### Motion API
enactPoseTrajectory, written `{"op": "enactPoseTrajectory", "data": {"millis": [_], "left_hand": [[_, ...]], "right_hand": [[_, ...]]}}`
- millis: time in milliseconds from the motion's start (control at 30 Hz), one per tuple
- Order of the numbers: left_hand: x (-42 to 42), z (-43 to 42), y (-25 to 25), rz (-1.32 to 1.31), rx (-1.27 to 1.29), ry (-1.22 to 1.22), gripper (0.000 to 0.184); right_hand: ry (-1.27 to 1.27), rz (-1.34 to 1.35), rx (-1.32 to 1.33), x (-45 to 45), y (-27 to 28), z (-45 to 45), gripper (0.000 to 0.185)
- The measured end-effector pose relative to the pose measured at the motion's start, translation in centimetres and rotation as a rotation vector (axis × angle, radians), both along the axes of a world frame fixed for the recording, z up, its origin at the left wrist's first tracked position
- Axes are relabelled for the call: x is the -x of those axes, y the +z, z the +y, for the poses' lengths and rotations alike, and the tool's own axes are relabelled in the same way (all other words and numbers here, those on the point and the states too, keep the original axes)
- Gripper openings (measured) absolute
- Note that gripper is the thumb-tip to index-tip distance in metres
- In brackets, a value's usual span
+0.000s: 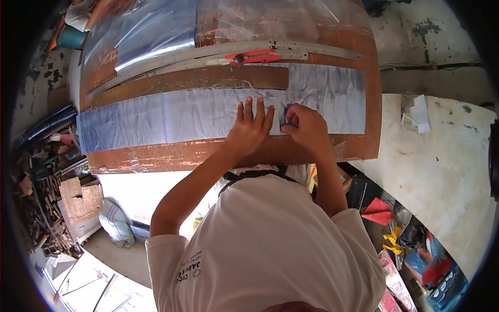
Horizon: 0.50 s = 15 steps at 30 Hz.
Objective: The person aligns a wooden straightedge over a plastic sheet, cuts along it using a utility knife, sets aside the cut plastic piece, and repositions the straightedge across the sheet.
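Note:
A long, wrinkled silvery-grey sheet (202,112) lies across the brown work board (353,148). My left hand (251,127) rests flat on the sheet with its fingers spread. Just to its right, my right hand (307,127) is closed, thumb and fingers pinched low against the sheet; what they hold, if anything, is hidden. Between the two hands a straight line or edge shows in the sheet. Over the sheet's far edge lies a narrow brown strip (192,83).
Beyond the strip are long metal rulers (332,50) and a red tool with a dark round knob (253,58). Clear plastic sheeting (156,31) covers the board's far side. A pale panel (442,140) stands at right; wood scraps (49,197) pile up at left.

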<state>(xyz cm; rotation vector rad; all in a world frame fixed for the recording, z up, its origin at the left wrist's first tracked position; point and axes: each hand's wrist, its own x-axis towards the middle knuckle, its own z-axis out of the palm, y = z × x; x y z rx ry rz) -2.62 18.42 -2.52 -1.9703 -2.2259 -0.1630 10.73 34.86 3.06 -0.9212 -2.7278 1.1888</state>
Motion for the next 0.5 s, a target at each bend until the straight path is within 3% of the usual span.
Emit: {"op": "enactPoseTrajectory", "data": {"millis": [500], "left_hand": [[1.2, 0.0, 1.4, -0.089, 0.072, -0.068, 0.072]], "right_hand": [[-0.059, -0.058, 0.029, 0.3, -1.6, 0.3, 0.034]]}}
